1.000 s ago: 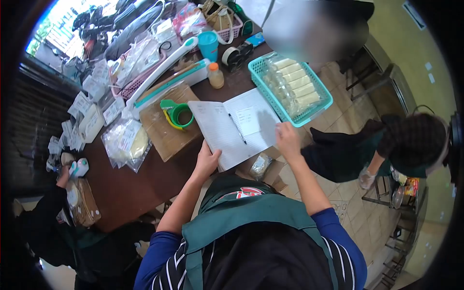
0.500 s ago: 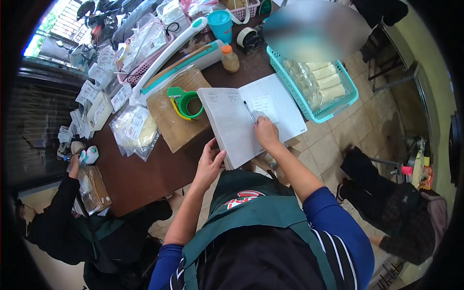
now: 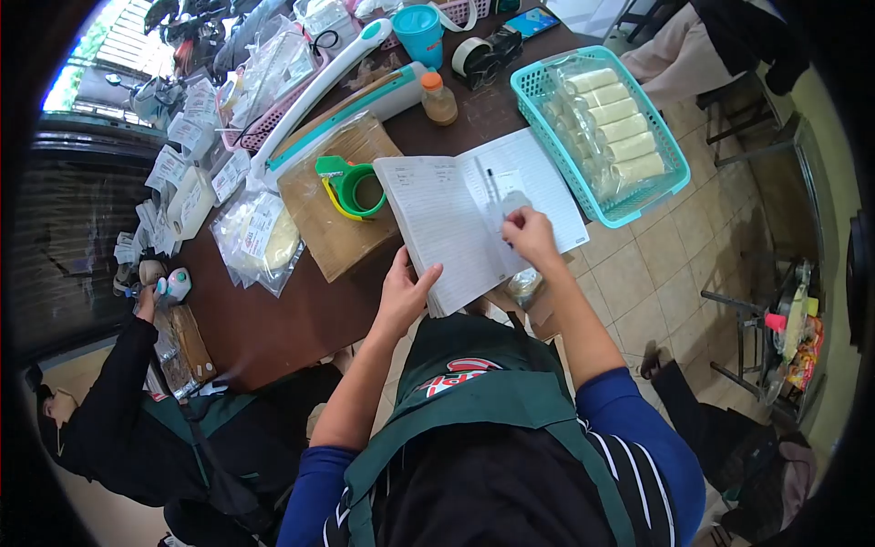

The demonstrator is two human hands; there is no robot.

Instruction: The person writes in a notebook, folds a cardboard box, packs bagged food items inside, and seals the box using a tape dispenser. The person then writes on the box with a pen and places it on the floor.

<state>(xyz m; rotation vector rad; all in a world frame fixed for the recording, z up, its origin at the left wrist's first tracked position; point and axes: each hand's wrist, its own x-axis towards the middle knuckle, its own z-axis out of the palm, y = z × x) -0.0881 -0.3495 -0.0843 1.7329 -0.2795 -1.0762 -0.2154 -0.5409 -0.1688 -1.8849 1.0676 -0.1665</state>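
An open lined notebook (image 3: 447,242) lies across the table edge, with handwriting at the top of its left page. My left hand (image 3: 407,294) grips the notebook's lower left edge, thumb over the page and fingers beneath. Over the right page, my right hand (image 3: 531,237) is closed around a pen (image 3: 493,190), which is blurred and points up the page. A small white slip of paper (image 3: 512,182) lies on that page, partly behind the pen. To the left, a green tape dispenser or ring-shaped holder (image 3: 335,182) sits on a cardboard box (image 3: 339,246).
A turquoise basket (image 3: 606,217) of packed pale rolls stands right of the notebook. Behind are an orange-capped jar (image 3: 438,98), a blue cup (image 3: 418,41) and a tape dispenser (image 3: 472,59). Labelled plastic bags (image 3: 260,242) lie left. Another person (image 3: 155,419) is at the left end.
My right hand has moved right and slightly down with the pen. The notebook has shifted a little. The person behind the basket has moved back, uncovering more of the rolls.
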